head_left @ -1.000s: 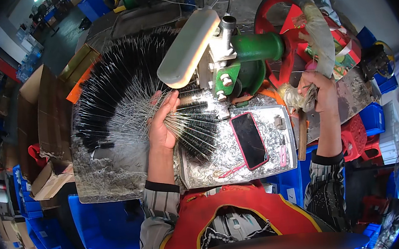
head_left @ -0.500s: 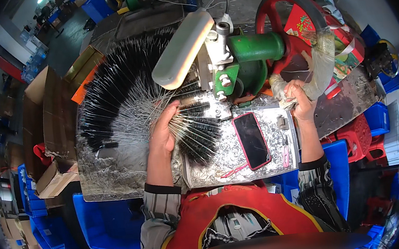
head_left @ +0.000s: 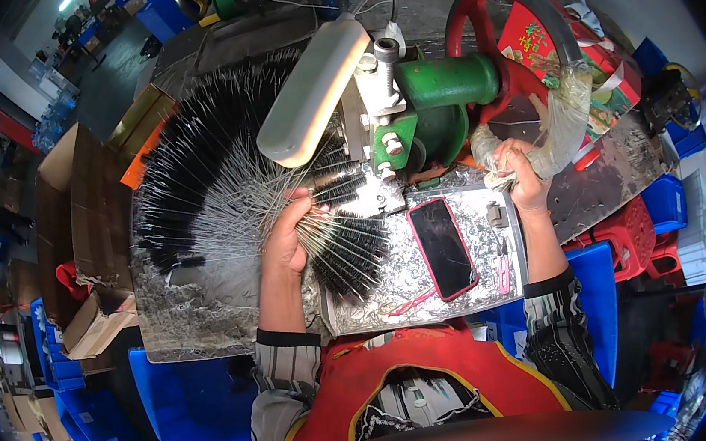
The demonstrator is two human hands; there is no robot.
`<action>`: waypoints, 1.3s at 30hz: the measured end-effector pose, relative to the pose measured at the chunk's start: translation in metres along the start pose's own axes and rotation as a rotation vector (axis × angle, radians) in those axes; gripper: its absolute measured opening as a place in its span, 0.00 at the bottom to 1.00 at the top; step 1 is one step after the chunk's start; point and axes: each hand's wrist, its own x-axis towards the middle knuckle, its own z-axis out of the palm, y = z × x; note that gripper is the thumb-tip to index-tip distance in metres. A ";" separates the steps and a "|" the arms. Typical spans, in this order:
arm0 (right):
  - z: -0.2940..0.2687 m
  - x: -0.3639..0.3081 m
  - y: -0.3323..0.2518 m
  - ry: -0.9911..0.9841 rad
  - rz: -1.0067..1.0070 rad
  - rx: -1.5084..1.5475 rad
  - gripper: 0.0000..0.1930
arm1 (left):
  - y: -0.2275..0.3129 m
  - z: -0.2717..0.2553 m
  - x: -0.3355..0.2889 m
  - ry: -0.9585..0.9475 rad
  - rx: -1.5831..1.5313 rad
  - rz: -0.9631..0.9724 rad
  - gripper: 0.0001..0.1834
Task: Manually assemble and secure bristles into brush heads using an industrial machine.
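My left hand [head_left: 284, 238] is closed round the bare wire stems of a bunch of twisted-wire brushes [head_left: 348, 251], their black bristled ends fanning toward the machine. A big pile of the same brushes [head_left: 191, 151] spreads behind and left of that hand. My right hand [head_left: 525, 175] grips the wrapped rim of a red handwheel [head_left: 479, 31], where cloudy plastic film [head_left: 570, 116] covers it. The wheel belongs to a green hand press [head_left: 450, 83]. A long lamp [head_left: 314, 94] lights the press's working end, beside the brush tips; some of the tips there are hard to make out.
Between my hands, a phone [head_left: 444, 248] in a pink case and small pink-handled snips [head_left: 503, 269] lie on a silvery sheet [head_left: 396, 298]. Cardboard boxes [head_left: 81, 215] stand at the left. Blue bins [head_left: 187, 401] sit below the table edge; a red stool [head_left: 626, 239] is at the right.
The whole view has shifted slightly. My left thumb sits a little lower on the brush stems. My right hand stays on the wheel's wrapped rim.
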 end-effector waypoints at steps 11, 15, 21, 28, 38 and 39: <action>-0.001 0.011 -0.044 0.193 0.324 0.032 0.07 | 0.003 0.009 0.004 0.059 -0.053 0.061 0.09; -0.004 0.023 -0.063 0.305 0.420 0.037 0.06 | 0.002 0.007 0.006 0.088 -0.058 0.054 0.09; -0.003 0.023 -0.063 0.294 0.434 0.056 0.05 | 0.000 0.004 0.011 0.078 -0.103 0.046 0.10; 0.002 0.019 -0.059 0.248 0.386 0.024 0.08 | 0.003 0.006 0.009 0.081 -0.103 0.042 0.11; 0.009 0.023 -0.067 0.250 0.404 -0.012 0.13 | 0.004 0.005 0.012 0.064 -0.096 0.022 0.10; 0.006 0.022 -0.065 0.251 0.405 -0.012 0.13 | 0.005 0.007 0.011 0.075 -0.092 0.026 0.10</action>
